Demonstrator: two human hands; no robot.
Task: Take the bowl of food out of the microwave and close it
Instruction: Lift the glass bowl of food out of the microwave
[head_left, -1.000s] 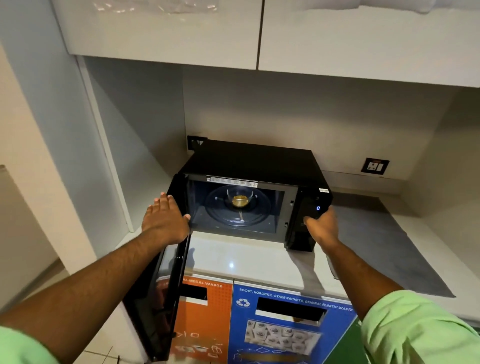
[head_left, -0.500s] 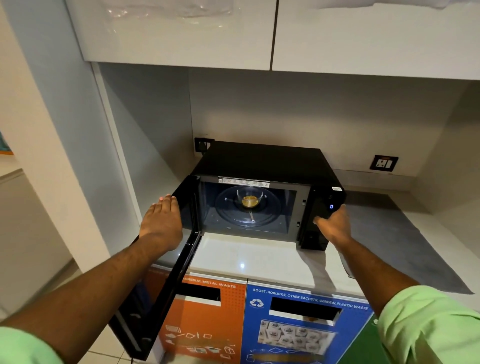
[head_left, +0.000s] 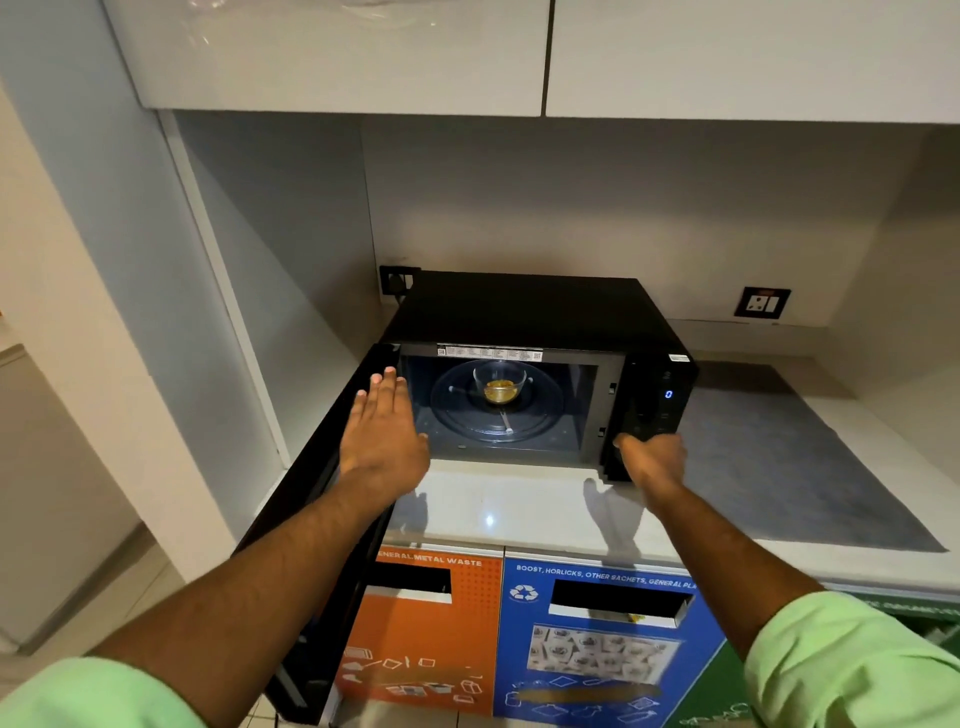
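A black microwave (head_left: 524, 312) stands on the white counter with its door (head_left: 311, 499) swung wide open to the left. Inside, a clear glass bowl (head_left: 500, 383) with yellow food sits at the back of the glass turntable (head_left: 493, 410). My left hand (head_left: 382, 431) is flat, fingers apart, in front of the cavity's left edge beside the door, holding nothing. My right hand (head_left: 649, 460) rests at the lower front of the control panel (head_left: 652, 405), fingers loosely curled, with nothing in it.
A grey mat (head_left: 789, 457) lies on the counter (head_left: 519, 514) right of the microwave. Wall sockets (head_left: 761, 302) are behind. Upper cabinets (head_left: 363, 52) hang overhead. Orange (head_left: 421, 634) and blue (head_left: 597, 644) waste bins stand below the counter edge.
The door has swung further open. My left hand has moved right, off the door toward the cavity opening. My right hand stays by the control panel.
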